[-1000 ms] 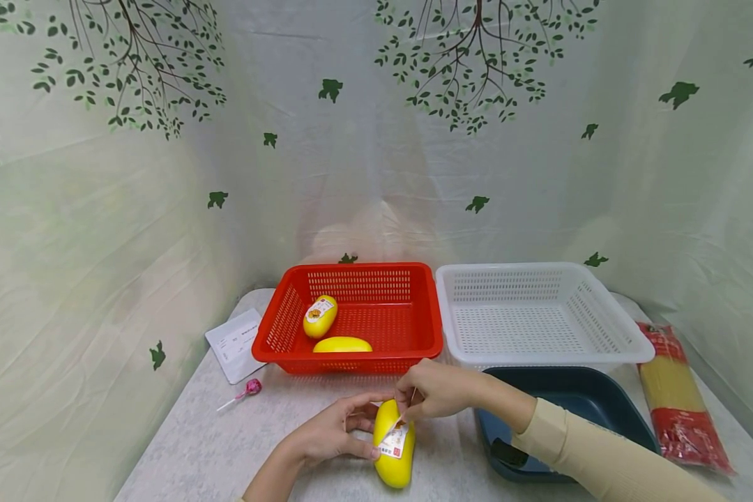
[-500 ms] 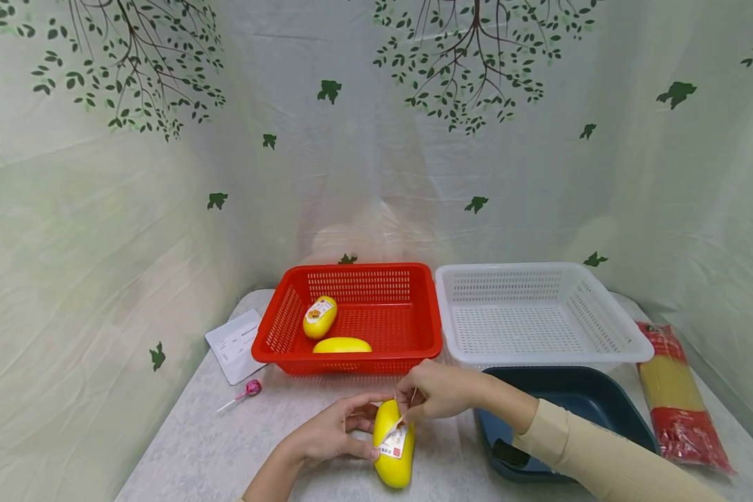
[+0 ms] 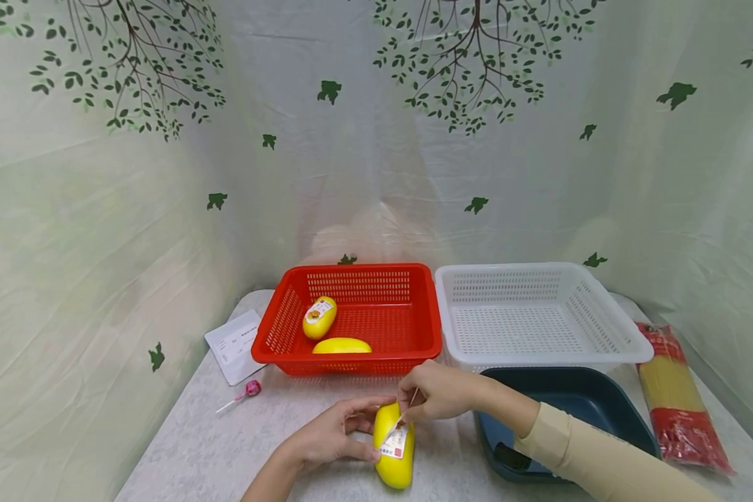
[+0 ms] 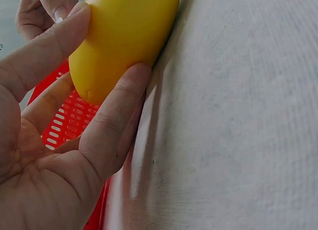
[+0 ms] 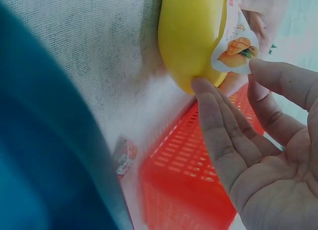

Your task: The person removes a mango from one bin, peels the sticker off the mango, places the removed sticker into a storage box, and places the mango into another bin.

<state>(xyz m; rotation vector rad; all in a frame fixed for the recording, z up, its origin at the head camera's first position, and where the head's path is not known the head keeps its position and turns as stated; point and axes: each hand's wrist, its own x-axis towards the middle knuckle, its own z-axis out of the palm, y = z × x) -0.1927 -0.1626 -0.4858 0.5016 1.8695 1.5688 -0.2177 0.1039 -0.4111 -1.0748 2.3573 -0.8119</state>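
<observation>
A yellow mango (image 3: 394,474), probably a toy one, lies on the table in front of the red basket. My left hand (image 3: 332,436) holds it from the left, thumb and fingers on its sides. In the right wrist view a white sticker (image 5: 237,53) with a mango picture stands partly lifted off the skin. My right hand (image 3: 442,390) pinches the sticker's raised end between thumb and forefinger, while other fingertips touch the mango's tip. The sticker's other end still lies against the mango. In the left wrist view the mango (image 4: 124,36) hides the sticker.
Behind stands a red basket (image 3: 389,321) with two more yellow mangoes (image 3: 320,317). Right of it are a white basket (image 3: 508,328), a dark blue tray (image 3: 571,390) with a black object, and a spaghetti-like pack (image 3: 680,394). A lollipop (image 3: 251,388) and white card (image 3: 235,345) lie left.
My right hand has shifted very slightly to the right, and a little more of the raised sticker shows by its fingers. The left hand and the mango are almost unmoved.
</observation>
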